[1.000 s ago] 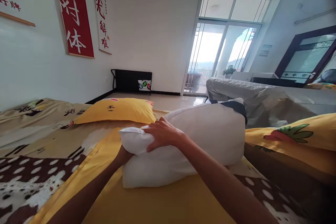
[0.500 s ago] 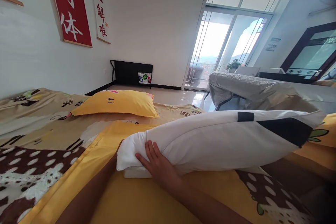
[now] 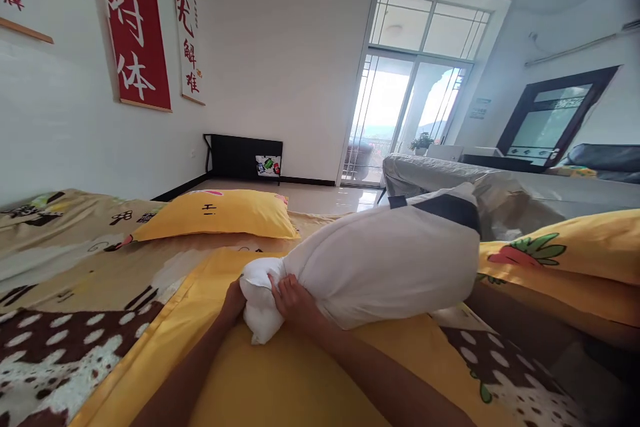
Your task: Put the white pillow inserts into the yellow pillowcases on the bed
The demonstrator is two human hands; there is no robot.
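A white pillow (image 3: 261, 295) pokes out at the left end of a white pillowcase (image 3: 385, 263) with black patches. My left hand (image 3: 233, 299) grips the pillow's left end, its fingertips hidden behind it. Around the mouth of the case, my right hand (image 3: 296, 301) is closed on the gathered fabric, thumb towards the pillow. The case bulges to the right, above a yellow cloth (image 3: 280, 380) spread on the bed.
A yellow pillow (image 3: 220, 213) lies further back on the patterned blanket (image 3: 55, 340). At the right is another yellow cushion with a carrot print (image 3: 590, 247). Beyond the bed stand a plastic-covered piece of furniture (image 3: 425, 173) and a black folded panel (image 3: 235, 157).
The pillowcase has drawn in from the right, its far end now bunched and shorter. My right hand has curled its fingers onto the fabric, and the pillow end is squeezed narrower. The view has tilted up.
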